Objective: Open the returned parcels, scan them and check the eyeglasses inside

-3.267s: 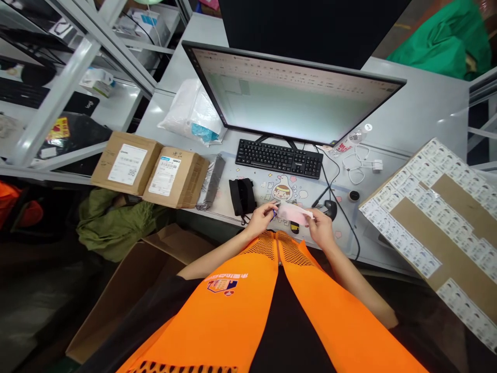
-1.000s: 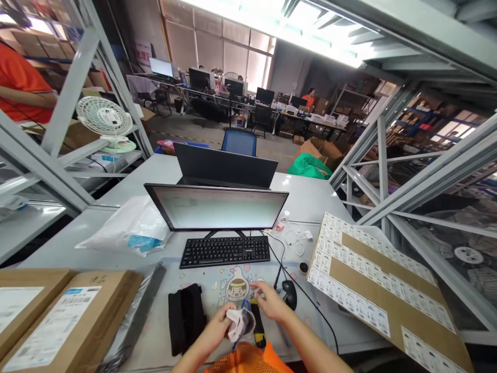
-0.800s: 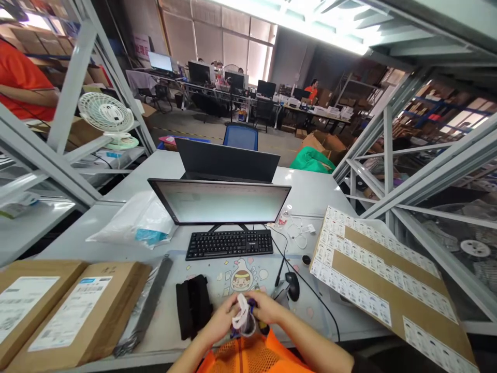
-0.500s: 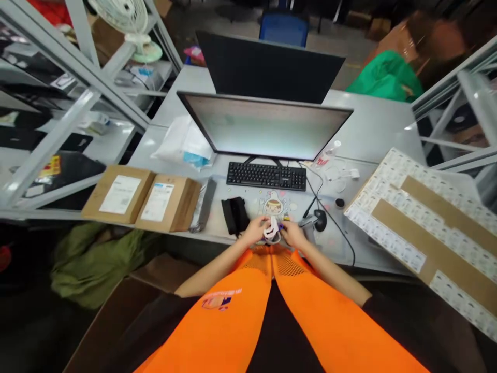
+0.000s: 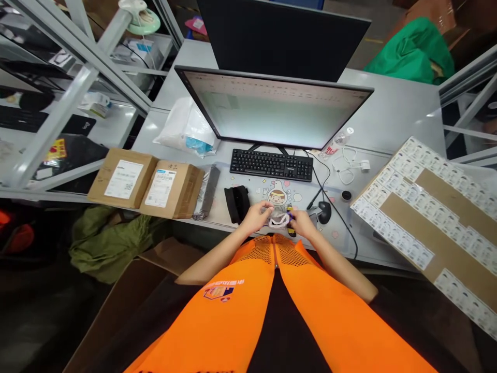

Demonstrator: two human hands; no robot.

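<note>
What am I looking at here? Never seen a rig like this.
No robot: this is a person working with two bare hands. All the pictures come from one camera worn on the head, looking forward and down, so the orange vest at the bottom is the wearer's own.

The table holds a monitor, keyboard, mouse, black case, bottle and white bag. Two boxes sit at the left; a cardboard sheet with stickers is at the right.

Between the left hand and right hand is a pale band curled in a loop. It's too small to tell how each hand grips it.
</note>
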